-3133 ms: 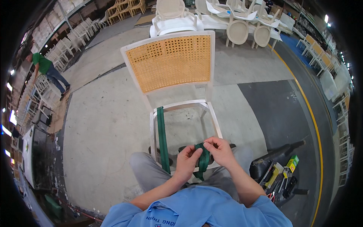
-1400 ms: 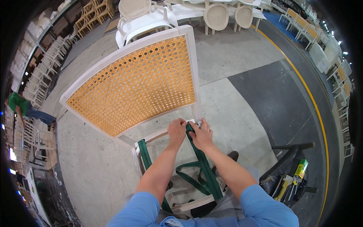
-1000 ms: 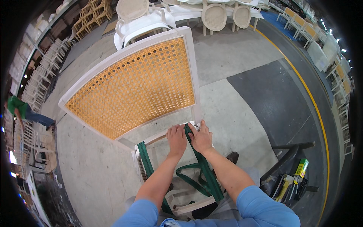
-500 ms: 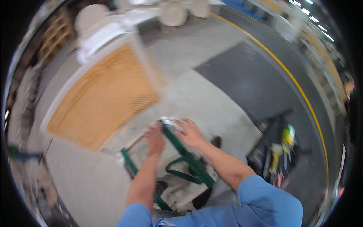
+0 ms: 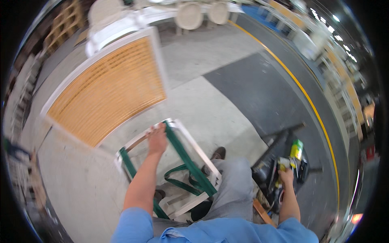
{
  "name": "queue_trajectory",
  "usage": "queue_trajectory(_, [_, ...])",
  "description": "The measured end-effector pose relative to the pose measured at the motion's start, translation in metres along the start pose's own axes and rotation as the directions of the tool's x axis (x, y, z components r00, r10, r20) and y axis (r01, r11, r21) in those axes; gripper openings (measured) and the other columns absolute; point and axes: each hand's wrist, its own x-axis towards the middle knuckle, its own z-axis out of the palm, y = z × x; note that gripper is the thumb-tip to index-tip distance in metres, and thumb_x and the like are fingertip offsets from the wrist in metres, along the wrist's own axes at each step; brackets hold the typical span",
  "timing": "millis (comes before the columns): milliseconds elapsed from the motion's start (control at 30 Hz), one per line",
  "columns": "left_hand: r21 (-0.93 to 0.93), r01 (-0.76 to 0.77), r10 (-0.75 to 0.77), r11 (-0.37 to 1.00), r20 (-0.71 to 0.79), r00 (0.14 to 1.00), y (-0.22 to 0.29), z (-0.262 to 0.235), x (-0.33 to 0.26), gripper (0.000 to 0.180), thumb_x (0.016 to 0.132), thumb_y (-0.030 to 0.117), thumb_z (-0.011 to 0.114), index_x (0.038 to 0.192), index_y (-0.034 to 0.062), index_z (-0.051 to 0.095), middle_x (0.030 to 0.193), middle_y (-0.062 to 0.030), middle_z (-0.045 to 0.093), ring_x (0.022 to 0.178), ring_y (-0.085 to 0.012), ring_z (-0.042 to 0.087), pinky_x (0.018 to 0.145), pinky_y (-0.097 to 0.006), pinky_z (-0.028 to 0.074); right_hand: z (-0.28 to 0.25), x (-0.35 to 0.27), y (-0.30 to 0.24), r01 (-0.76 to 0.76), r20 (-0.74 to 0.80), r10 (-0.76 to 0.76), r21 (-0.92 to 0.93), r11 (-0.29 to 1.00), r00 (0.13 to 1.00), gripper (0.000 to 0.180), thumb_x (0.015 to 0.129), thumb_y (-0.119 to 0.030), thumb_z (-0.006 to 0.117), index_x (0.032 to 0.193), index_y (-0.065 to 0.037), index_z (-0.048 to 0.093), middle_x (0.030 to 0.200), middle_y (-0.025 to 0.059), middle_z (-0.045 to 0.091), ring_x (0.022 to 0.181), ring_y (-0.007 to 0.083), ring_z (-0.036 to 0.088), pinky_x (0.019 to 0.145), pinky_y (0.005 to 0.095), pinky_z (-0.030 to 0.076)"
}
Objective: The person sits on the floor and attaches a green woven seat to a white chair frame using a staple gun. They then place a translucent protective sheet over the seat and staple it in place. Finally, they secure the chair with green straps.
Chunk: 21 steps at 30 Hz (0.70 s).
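A white-edged wooden frame (image 5: 193,142) stands in front of my legs, with green webbing straps (image 5: 183,153) running lengthwise along it. My left hand (image 5: 157,139) is closed over its far rail, beside the end of the longer strap. A loop of green strap (image 5: 177,176) hangs inside the frame. Off to the right, my right hand (image 5: 286,176) has its fingers closed round a yellow tool (image 5: 284,163) lying among other tools. The exact kind of tool cannot be made out. Under it is a black tool stand (image 5: 265,168), which also holds a green-and-yellow can (image 5: 296,149).
A large white-framed panel with orange slats (image 5: 109,87) lies on the floor ahead to the left. Round-backed chairs (image 5: 189,16) line the far side. A dark floor mat (image 5: 251,85) and a yellow floor line (image 5: 302,89) are to the right. My shoe (image 5: 219,153) is beside the frame.
My right hand has left the far end of the frame and reached right to the tool stand, closing on the yellow tool. My left hand stays at the frame's far rail.
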Motion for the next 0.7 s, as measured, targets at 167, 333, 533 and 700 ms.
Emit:
queue_trajectory(167, [-0.068, 0.072, -0.07, 0.995, 0.032, 0.997, -0.001, -0.011, -0.005, 0.053, 0.102, 0.021, 0.051, 0.154, 0.021, 0.045, 0.166, 0.0026, 0.034, 0.153, -0.0375, 0.029, 0.122, -0.067, 0.015, 0.002, 0.008, 0.001, 0.052, 0.001, -0.055, 0.287, 0.956, 0.998, 0.052, 0.065, -0.005, 0.077, 0.115, 0.002, 0.068, 0.103, 0.0146, 0.073, 0.094, 0.0277, 0.07, 0.085, 0.0393, 0.054])
queue_trajectory(333, [-0.11, 0.071, -0.074, 0.991, -0.019, 0.997, -0.001, -0.004, -0.01, 0.051, 0.102, 0.018, 0.051, 0.153, 0.0212, 0.046, 0.165, 0.0032, 0.035, 0.153, -0.0379, 0.028, 0.121, -0.068, 0.016, -0.016, -0.012, -0.06, 0.426, -0.122, -0.438, 0.563, 0.709, 0.891, 0.059, 0.07, 0.004, 0.072, 0.127, -0.006, 0.059, 0.103, 0.0065, 0.067, 0.082, 0.0219, 0.066, 0.072, 0.035, 0.055])
queue_trajectory(533, [-0.167, 0.107, -0.113, 0.98, -0.028, 0.993, 0.0, 0.004, -0.01, 0.05, 0.102, 0.02, 0.052, 0.152, 0.023, 0.047, 0.165, 0.0048, 0.036, 0.154, -0.0352, 0.027, 0.123, -0.066, 0.011, -0.053, -0.103, -0.272, 0.198, 0.422, -0.641, 0.716, 0.67, 0.641, 0.042, 0.089, -0.03, 0.081, 0.117, -0.004, 0.064, 0.089, 0.0026, 0.066, 0.063, 0.0133, 0.061, 0.05, 0.0317, 0.049])
queue_trajectory(700, [-0.167, 0.132, -0.138, 0.977, -0.029, 0.99, -0.004, 0.008, -0.01, 0.05, 0.102, 0.022, 0.053, 0.152, 0.0224, 0.048, 0.165, 0.0056, 0.035, 0.155, -0.0331, 0.025, 0.124, -0.065, 0.01, 0.037, -0.157, -0.412, 0.16, 0.594, -0.685, 0.695, 0.701, 0.422, 0.035, 0.094, -0.03, 0.076, 0.112, -0.002, 0.065, 0.081, 0.0063, 0.066, 0.054, 0.0157, 0.058, 0.047, 0.0331, 0.047])
